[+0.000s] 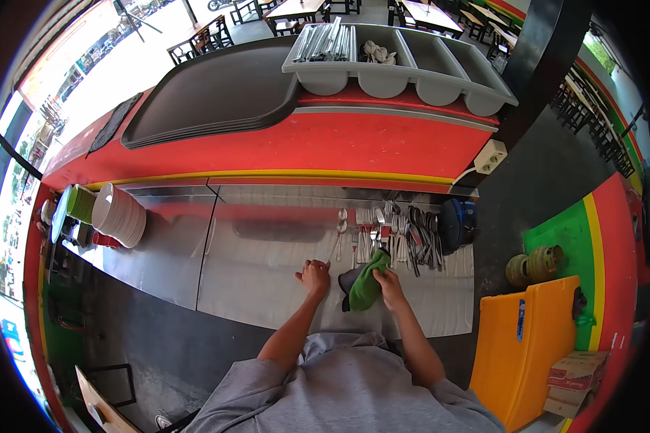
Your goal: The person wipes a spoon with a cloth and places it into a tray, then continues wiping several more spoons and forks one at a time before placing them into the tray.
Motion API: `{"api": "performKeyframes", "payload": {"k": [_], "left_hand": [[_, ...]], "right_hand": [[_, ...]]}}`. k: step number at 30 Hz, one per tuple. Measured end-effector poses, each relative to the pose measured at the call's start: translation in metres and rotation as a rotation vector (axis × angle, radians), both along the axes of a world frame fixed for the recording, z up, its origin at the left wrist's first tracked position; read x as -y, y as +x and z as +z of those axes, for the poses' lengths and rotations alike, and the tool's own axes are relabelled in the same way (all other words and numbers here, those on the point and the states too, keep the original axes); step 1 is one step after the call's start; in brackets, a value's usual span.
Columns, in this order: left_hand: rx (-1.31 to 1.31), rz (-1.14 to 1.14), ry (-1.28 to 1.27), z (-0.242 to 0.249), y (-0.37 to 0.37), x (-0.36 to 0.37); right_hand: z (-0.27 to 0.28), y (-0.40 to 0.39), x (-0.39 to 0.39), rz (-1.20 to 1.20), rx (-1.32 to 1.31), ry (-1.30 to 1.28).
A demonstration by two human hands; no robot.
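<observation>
My right hand (390,286) is closed around a bunched green cloth (368,286), which has a dark grey part hanging on its left side. The cloth is held over the front of the steel table, just below the rows of cutlery. My left hand (313,278) rests on the steel to the left of it, fingers apart and slightly bent. Its fingertips come close to the handle end of a spoon (341,225). Right of the spoon lie several forks (374,234), and further right a dense pile of dark-looking cutlery (425,234).
A dark blue bag-like item (458,225) sits at the table's right end. Stacked white bowls (119,216) stand at the left. On the red ledge are black trays (217,90) and a grey cutlery box (390,72). An orange box (523,346) stands to my right.
</observation>
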State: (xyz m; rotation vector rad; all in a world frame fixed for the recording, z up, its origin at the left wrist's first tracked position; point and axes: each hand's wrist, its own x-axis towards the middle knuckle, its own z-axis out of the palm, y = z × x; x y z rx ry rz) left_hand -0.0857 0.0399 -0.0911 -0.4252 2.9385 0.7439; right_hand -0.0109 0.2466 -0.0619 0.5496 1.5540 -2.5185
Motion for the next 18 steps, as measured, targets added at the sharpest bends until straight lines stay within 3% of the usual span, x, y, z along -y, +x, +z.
{"api": "performKeyframes", "payload": {"k": [3,6,12,18], "left_hand": [[0.011,-0.121,-0.278,-0.007,-0.005,0.000],[0.083,-0.278,-0.198,-0.005,0.005,0.013],[0.155,-0.121,0.184,-0.018,0.044,0.035],[0.036,-0.193,0.275,-0.045,0.080,0.032]], "right_hand": [[-0.005,-0.017,0.010,-0.030,-0.011,-0.055],[-0.019,-0.026,0.028,-0.008,0.006,-0.086],[-0.032,-0.012,0.071,0.204,0.040,0.073],[-0.047,-0.005,0.101,0.240,0.069,0.326]]}}
